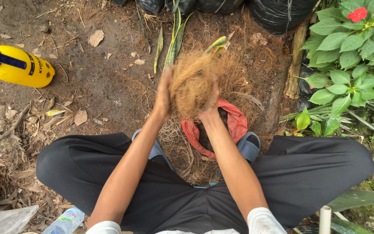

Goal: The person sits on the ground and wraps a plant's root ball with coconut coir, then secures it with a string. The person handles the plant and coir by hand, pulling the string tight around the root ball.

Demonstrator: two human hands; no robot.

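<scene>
1. Person sits cross-legged on bare soil, black trousers, grey-blue slippers (248,146). Both arms reach forward over the lap.
2. Landmark: a crumpled red plastic bag (235,123) lying open on the ground between the feet, dark soil inside it.
3. Thing in hand: a shaggy brown wad of coconut-husk fibre (192,84), held in the air just above and beyond the red bag, not touching it.
4. Left hand (163,96) presses flat against the wad's left side; grip is a loose cupping palm, fingers spread along the fibre.
5. Right hand (211,103) cups the wad from the right and beneath; grip is closed around the fibre, fingertips buried and not visible.
6. Step in hand, as I judge it: the wad is being squeezed or teased between the two palms, above the bag.
7. Next move, judged: it calls for even pressure from both palms and keeping the wad over the bag, since loose strands shed easily onto the fibre litter (239,69) already spread beyond the bag.
8. Beyond the bag: a variegated sword-leaved plant (175,39), partly hidden by the wad.
9. Far left of the bag: a yellow spray bottle with blue handle (20,66) on its side.
10. Right of the bag: a green shrub with red flowers (347,47). Near-left: a clear plastic bottle (66,221).
</scene>
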